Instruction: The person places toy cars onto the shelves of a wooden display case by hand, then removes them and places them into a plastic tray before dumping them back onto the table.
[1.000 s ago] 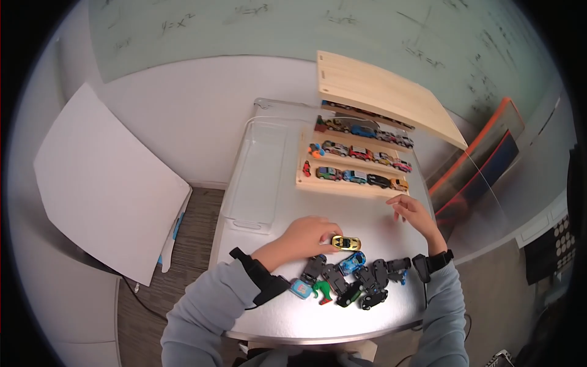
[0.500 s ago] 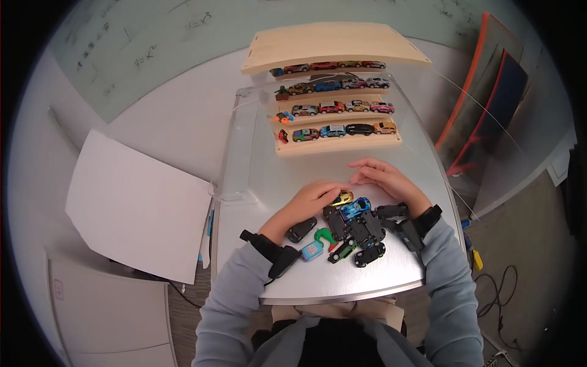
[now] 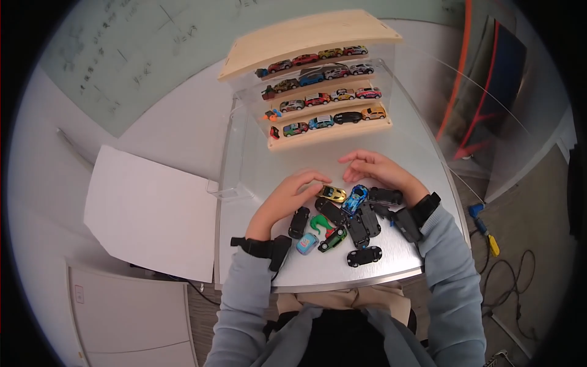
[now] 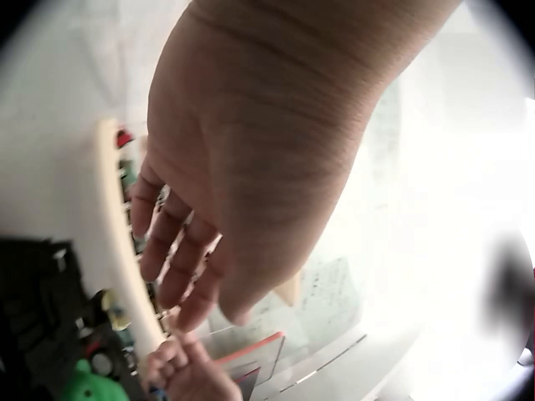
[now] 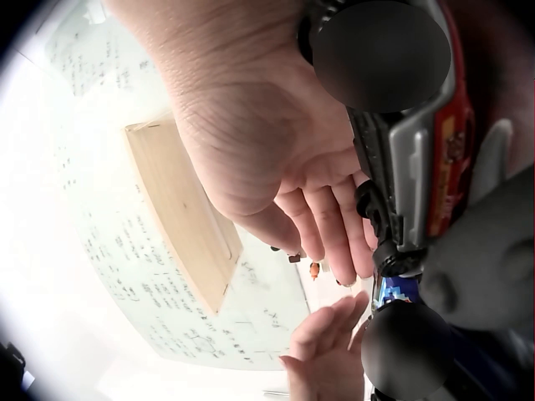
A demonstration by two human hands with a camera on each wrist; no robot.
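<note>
Both hands are over the far side of a loose heap of toy cars on a metal-topped table. My left hand (image 3: 290, 197) is held with relaxed fingers, its fingertips beside a gold toy car (image 3: 332, 194). Opposite it, my right hand (image 3: 380, 171) has loosely bent fingers and grips nothing, just beyond a blue toy car (image 3: 355, 200). Several dark cars lie underside up, one black car (image 3: 364, 256) apart at the near side. A green toy car (image 3: 332, 239), a curved green toy (image 3: 319, 224) and a light-blue toy (image 3: 307, 243) lie at the left.
A wooden display rack (image 3: 306, 41) stands at the back, its shelves lined with small cars and figures. Left of it is a clear plastic bin (image 3: 228, 192). A white board (image 3: 153, 214) leans at the left, and cables (image 3: 520, 275) lie on the floor at right.
The head view has swung downward and right. My left hand has come away from the gold car, and my right hand has moved inward toward it. Several cars in the heap have shifted.
</note>
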